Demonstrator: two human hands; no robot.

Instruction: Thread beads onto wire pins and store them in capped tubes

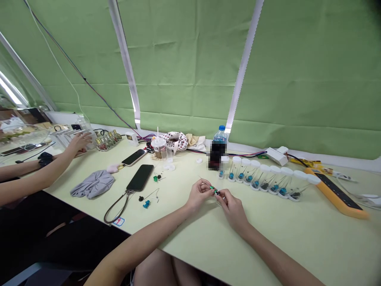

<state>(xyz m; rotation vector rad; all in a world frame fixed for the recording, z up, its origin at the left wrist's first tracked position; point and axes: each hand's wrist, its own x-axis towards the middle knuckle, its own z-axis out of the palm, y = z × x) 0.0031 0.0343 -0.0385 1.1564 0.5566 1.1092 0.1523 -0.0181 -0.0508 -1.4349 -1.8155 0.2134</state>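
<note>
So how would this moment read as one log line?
left hand: pinches thin wire | right hand: pinches green bead | nearby: capped vials, phones

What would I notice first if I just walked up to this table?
Probably the two hands in the middle: the left hand and right hand pinch a tiny green piece on thin wire. Just behind them a row of clear tubes with white caps runs to the right, and a big orange power strip lies at the far right.
</note>
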